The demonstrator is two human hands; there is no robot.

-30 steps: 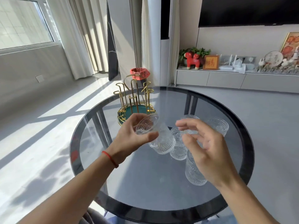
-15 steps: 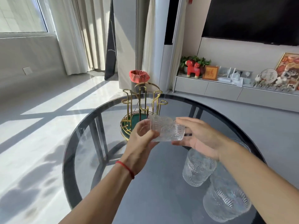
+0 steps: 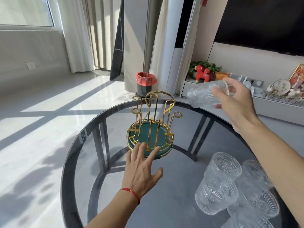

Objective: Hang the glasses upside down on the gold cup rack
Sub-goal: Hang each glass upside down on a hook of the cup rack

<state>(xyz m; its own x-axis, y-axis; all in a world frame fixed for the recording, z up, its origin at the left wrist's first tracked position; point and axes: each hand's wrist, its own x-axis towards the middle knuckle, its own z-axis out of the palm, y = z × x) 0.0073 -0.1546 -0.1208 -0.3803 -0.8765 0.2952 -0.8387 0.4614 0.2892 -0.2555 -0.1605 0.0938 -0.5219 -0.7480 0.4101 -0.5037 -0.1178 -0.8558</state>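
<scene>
Glass [image 3: 203, 95] sideways in right hand [image 3: 233, 102]; left hand [image 3: 141, 170] apparently touching rack [image 3: 152, 124].

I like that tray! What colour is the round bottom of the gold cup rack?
Dark green tray, ringed by gold wire; head view shows it.

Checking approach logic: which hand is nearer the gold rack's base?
Left. The left hand has its fingertips at the front edge of the rack base; the right hand holds a glass up and to the right, clear of it.

Rack [image 3: 151, 127] mid-table [image 3: 181, 203]; glasses [image 3: 218, 186] clustered right-front; left hand [image 3: 141, 170] before rack; held glass [image 3: 204, 96] right-behind.
</scene>
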